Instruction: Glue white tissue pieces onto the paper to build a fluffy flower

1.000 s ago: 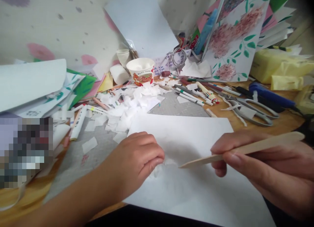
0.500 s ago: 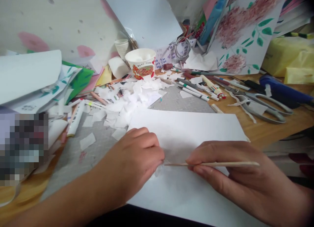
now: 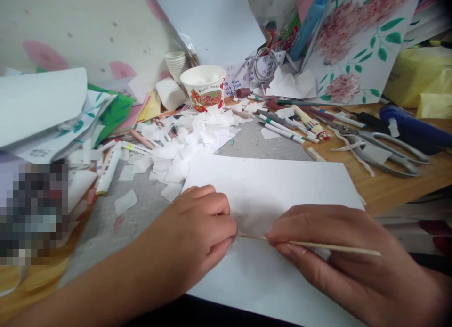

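Note:
My right hand (image 3: pixel 325 251) pinches a thin wooden stick (image 3: pixel 335 246) between thumb and fingers. The stick's narrow tip points left and ends close to the fingertips of my left hand (image 3: pixel 205 223). That left hand is closed above the white paper sheet (image 3: pixel 282 181), its knuckles toward me; whatever its fingers pinch is hidden or too small to make out. Both hands hover over or rest on this sheet, which lies on a grey mat (image 3: pixel 95 242).
Cut white paper scraps (image 3: pixel 187 143) pile up behind my left hand. Beyond them stands a printed paper bowl (image 3: pixel 204 89). Pens (image 3: pixel 282 129) and scissors (image 3: pixel 384 150) lie at the right, near a flower painting (image 3: pixel 346 58). Papers (image 3: pixel 42 108) are stacked at the left.
The stick's back end has tipped downward and slightly right in my right hand. My left hand stays closed in nearly the same place. The view has shifted slightly.

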The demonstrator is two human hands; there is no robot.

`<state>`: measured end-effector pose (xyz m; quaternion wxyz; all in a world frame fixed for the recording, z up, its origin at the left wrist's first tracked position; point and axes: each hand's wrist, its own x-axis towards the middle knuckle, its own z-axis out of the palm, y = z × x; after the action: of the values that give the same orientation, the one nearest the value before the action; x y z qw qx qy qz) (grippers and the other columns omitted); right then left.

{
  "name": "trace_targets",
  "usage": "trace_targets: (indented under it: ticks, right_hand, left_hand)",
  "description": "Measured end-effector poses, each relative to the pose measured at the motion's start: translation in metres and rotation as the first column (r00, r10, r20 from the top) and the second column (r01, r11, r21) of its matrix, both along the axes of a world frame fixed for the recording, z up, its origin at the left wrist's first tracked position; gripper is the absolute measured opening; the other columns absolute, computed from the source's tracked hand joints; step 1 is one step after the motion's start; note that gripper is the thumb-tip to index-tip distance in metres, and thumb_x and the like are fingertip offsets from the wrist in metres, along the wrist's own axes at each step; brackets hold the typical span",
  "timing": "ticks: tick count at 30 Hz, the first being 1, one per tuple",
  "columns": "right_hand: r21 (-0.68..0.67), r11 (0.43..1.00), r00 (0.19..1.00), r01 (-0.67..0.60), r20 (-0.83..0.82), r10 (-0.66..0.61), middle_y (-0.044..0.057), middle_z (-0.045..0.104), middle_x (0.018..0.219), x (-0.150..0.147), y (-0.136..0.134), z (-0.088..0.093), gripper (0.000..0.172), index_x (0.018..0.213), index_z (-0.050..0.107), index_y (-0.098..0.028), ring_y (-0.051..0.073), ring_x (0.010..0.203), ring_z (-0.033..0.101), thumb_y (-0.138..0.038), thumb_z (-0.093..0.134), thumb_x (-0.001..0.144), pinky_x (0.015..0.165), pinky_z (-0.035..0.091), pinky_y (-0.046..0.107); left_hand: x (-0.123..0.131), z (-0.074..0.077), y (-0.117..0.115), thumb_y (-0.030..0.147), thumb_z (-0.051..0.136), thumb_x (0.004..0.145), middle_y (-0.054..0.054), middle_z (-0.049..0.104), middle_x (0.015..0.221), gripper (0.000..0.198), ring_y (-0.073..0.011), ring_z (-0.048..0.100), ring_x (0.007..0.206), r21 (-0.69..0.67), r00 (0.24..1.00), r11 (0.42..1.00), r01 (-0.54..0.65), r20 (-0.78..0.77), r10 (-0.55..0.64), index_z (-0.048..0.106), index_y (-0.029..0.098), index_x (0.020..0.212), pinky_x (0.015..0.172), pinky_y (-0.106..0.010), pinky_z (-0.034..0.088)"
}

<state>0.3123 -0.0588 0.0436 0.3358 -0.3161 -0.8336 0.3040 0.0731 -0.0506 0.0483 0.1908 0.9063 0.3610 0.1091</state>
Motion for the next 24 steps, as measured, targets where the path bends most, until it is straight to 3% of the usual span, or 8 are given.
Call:
trace_targets:
  ticks: [9,17,22,24]
  right_hand:
    - [-0.051,0.995,0.995,-0.089,0.041,0.092,0.000,0.068,0.081,-0.004,-0.001,-0.001,0.023,0.098,0.066,-0.018,0.011,0.071,0.065,-0.004,0.051,0.089,0.061,0.050,0.020]
    - [-0.071,0.989,0.988,0.128,-0.076,-0.133,-0.006,0.069,0.079,0.014,0.002,-0.003,0.012,0.091,0.063,-0.030,0.011,0.069,0.066,-0.020,0.057,0.091,0.052,0.048,0.016]
    - [-0.137,0.991,0.998,0.007,-0.066,-0.016,-0.005,0.070,0.085,0.008,0.000,-0.009,0.014,0.093,0.064,-0.026,0.009,0.076,0.068,-0.015,0.057,0.091,0.065,0.052,0.015]
    - [-0.122,0.993,0.996,0.001,-0.086,-0.012,-0.005,0.071,0.085,0.008,-0.002,-0.012,0.015,0.095,0.065,-0.027,0.010,0.079,0.068,-0.014,0.057,0.090,0.067,0.053,0.016]
  left_hand:
    - [0.000,0.005,-0.003,0.012,0.067,0.080,0.001,0.055,0.090,0.011,-0.0171,0.048,0.086,-0.105,0.996,0.991,-0.084,-0.002,0.084,0.062,0.021,0.084,0.076,-0.031,0.034]
    - [-0.001,0.000,0.000,0.011,0.061,0.082,0.002,0.055,0.080,0.018,-0.0152,0.045,0.077,-0.070,1.000,0.997,-0.018,0.005,0.018,0.060,0.019,0.066,0.070,-0.031,0.030]
    - [-0.005,0.009,-0.001,0.011,0.060,0.081,0.004,0.057,0.078,0.017,-0.0130,0.050,0.077,-0.142,0.999,0.990,-0.004,0.049,0.011,0.062,0.021,0.068,0.072,-0.028,0.035]
    - [-0.012,0.015,0.004,0.014,0.058,0.083,0.005,0.059,0.079,0.014,-0.0114,0.054,0.075,-0.163,0.991,0.984,-0.071,0.103,0.088,0.064,0.024,0.075,0.070,-0.025,0.039]
